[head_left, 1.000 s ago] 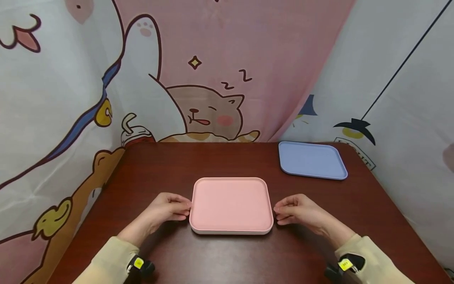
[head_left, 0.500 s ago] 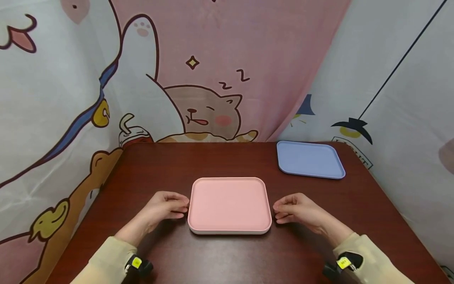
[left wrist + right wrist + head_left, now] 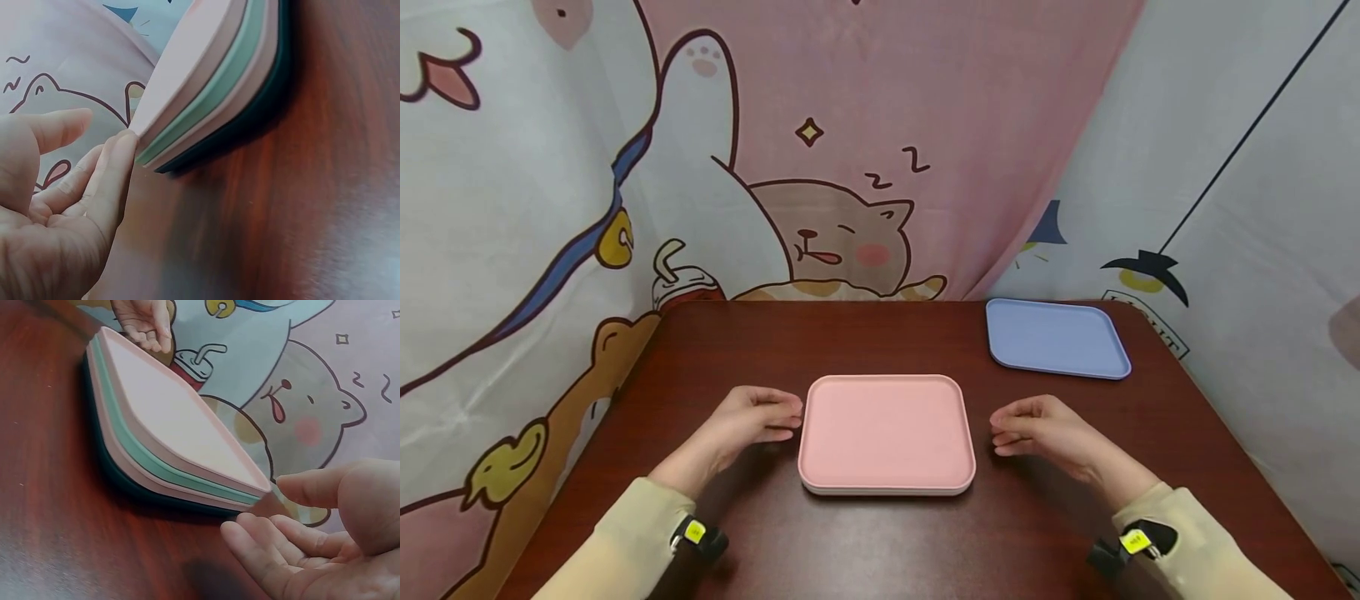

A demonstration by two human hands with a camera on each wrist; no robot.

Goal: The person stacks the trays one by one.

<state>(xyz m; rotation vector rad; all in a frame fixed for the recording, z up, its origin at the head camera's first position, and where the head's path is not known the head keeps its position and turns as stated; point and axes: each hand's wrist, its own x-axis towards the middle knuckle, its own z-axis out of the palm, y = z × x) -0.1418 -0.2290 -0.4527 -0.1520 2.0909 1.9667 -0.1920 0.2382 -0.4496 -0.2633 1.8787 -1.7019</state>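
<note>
A stack of rectangular trays sits mid-table, with a pink tray on top. From the side, a green tray shows beneath it, then another pink tray, and a dark tray at the bottom. My left hand is at the stack's left side with relaxed fingers; its fingertips are right at the tray edge. My right hand hovers off the right side, a small gap between its loosely bent fingers and the stack. Both thumbs stand apart from the fingers, and neither hand grips anything.
A blue tray lies by itself at the back right corner of the dark brown wooden table. Printed cartoon curtains hang along the table's back and sides.
My right hand has drawn off to the right, away from the stack, and slightly farther up. My left hand has shifted slightly toward the back. The trays stay in place.
</note>
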